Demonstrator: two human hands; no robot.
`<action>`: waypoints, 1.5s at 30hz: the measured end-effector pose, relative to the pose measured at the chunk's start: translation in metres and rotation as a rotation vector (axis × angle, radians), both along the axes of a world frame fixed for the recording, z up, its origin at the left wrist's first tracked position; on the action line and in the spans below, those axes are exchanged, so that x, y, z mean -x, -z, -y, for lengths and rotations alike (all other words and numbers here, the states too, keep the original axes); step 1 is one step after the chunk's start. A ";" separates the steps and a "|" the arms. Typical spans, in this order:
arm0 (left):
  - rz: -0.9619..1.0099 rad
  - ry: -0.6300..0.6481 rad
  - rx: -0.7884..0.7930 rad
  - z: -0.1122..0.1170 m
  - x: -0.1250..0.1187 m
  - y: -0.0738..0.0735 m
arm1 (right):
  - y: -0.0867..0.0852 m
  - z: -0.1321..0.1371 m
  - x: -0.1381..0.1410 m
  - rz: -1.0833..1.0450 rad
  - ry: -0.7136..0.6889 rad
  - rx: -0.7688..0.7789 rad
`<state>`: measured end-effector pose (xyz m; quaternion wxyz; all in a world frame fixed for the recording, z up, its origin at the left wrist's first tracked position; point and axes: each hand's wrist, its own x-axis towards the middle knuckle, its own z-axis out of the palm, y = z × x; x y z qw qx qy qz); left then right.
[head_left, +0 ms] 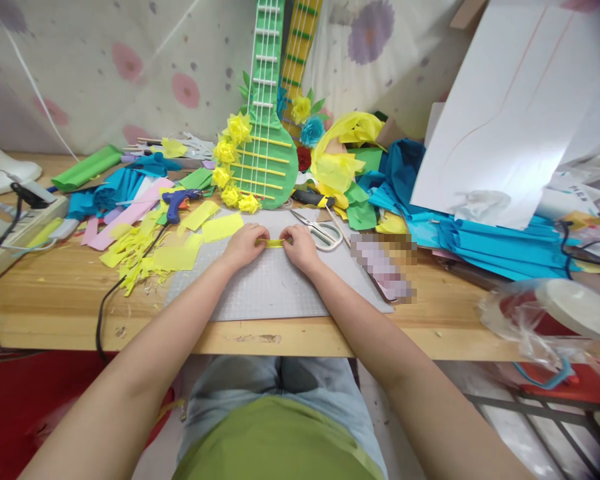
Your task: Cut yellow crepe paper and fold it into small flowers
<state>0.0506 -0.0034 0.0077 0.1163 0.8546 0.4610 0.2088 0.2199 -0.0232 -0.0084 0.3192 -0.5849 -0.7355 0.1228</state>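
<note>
Strip (274, 244), yellow and narrow, is stretched crosswise over the far half of the grey mat (270, 293); whether it touches the mat I cannot tell. The left hand (247, 247) pinches its left end and the right hand (301, 248) its right end, fingers drawn in close on each, with a short length of yellow showing between the 2 hands. Both forearms reach across the mat's near edge.

Scissors (314, 227) lie at the mat's far right, just beside the right hand, blades pointing away. A pixelated item (383, 267) rests along the mat's right edge. Yellow slips (223, 228) overlap the mat's far left part, near the left hand, and yellow shreds (135, 257) lie left of the mat. Beyond them, a blue glue gun (175, 205) sits on the heap, its black cord (101, 313) running left of the mat to the front of the table (430, 330).

Behind the mat stands a green lute (266, 160) with 5 yellow flowers (225, 150) down its left side; a yellow lute (303, 33) leans behind it. Right of the mat are blue paper (500, 247), a white board (500, 113) above that, and, farther right, a tape roll (587, 307).
</note>
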 end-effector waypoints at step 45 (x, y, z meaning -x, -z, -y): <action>0.915 -0.161 0.968 0.015 -0.020 -0.009 | -0.004 -0.005 -0.008 -1.130 -0.090 0.405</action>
